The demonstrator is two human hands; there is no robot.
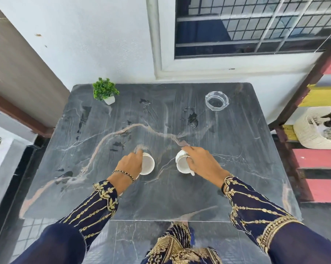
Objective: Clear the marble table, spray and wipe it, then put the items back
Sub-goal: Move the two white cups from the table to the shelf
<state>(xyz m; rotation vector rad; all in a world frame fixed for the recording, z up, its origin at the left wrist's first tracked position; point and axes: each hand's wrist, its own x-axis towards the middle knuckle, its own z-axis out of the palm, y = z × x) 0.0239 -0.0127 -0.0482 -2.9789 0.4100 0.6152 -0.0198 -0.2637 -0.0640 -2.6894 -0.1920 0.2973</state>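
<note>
While each hand grips a white cup low over the marble tabletop (160, 199), the job looks, as a judgement, to be in its last stage. The left hand (129, 165) curls its fingers round the side of the left cup (147, 164), and the right hand (202, 162) holds the right cup (182, 163) the same way, fingers wrapped over its outer wall. Both cups are tilted so their empty mouths face back toward the person, and whether either base touches the stone I cannot tell. Beyond the hands the surface carries pale smeared streaks and a few dark damp-looking patches, which suggests the spraying and wiping are done. Far ahead and to the left of the left hand stands a small potted plant (105, 93), and far ahead and slightly right of the right hand sits a glass ashtray (216, 101), both well apart from the cups and seemingly back in place. What seems left is to set the two cups upright on the stone. No spray bottle or cloth shows. Off to the right of the right hand, beyond the tabletop's edge, a woven basket (306, 130) rests on painted shelves.
</note>
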